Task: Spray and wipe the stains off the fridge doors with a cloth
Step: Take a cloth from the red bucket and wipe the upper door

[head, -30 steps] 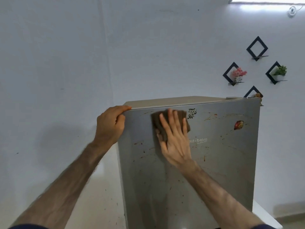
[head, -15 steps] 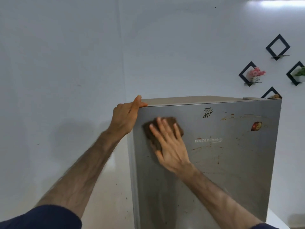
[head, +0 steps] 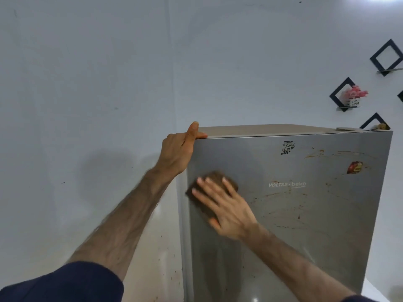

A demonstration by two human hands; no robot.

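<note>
The right hand (head: 226, 209) slid the cloth (head: 212, 188) leftward and down — away from the door's top edge. It ended beneath the left hand's (head: 177, 152) grip.

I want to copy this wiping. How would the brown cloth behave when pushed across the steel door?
The brown cloth probably flexes, bunching flat under the right hand. It likely slides easily on the smooth grey steel fridge door. The left hand gripping the top corner suggests bracing helps.
</note>
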